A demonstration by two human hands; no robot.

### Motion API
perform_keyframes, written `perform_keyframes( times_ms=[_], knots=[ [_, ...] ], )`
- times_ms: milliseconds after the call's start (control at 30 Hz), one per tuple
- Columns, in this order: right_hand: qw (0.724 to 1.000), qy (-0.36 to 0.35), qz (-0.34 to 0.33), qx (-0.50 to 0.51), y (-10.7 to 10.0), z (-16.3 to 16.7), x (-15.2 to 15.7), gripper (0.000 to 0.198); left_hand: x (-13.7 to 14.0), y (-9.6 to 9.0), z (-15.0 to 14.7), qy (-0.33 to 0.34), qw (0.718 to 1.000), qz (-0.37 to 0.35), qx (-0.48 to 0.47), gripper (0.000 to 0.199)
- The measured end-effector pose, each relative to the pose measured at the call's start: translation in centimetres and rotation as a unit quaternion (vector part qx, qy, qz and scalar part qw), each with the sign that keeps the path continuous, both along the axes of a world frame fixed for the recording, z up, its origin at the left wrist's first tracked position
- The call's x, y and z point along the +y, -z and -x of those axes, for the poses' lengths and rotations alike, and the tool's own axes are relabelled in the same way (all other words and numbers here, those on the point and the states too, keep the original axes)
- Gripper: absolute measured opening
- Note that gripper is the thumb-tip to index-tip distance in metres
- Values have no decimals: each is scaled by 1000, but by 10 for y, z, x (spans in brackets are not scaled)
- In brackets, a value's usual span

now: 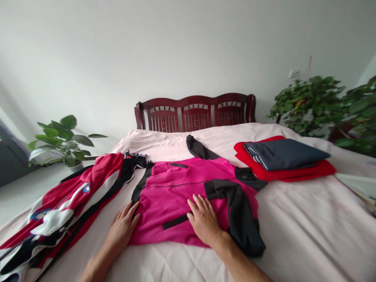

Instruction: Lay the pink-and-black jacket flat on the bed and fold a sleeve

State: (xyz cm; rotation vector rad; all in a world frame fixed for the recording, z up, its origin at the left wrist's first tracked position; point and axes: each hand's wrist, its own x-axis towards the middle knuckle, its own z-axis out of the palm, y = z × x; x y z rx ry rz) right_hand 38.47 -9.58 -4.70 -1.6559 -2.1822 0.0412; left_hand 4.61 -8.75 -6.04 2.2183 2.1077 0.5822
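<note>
Now pressing flat: right hand (205, 219) open, palm down on pink jacket (176, 196) at bed (308, 227) centre; left hand (125, 226) open at its left edge, gripping nothing, pinning cloth smooth.

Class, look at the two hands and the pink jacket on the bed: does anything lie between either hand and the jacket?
Nothing visible does. The right hand lies flat on the pink jacket, and the left hand touches its left edge. The red-and-white garment lies off to the left, out of the way.
</note>
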Motion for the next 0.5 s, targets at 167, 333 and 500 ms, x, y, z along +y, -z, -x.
perform_keyframes(
  times_ms=[167, 333, 500],
  knots=[
    [1000, 0, 3, 0, -1, 0, -1, 50, 0, -2, 0, -1, 1000, 4, 3, 55],
    [1000, 1, 6, -1, -1, 0, 0, 50, 0, 0, 1, 5, 1000, -8, -6, 55],
    [1000, -1, 2, -2, -1, 0, 0, 50, 0, 2, 1, 8, 1000, -13, -8, 54]
  ],
)
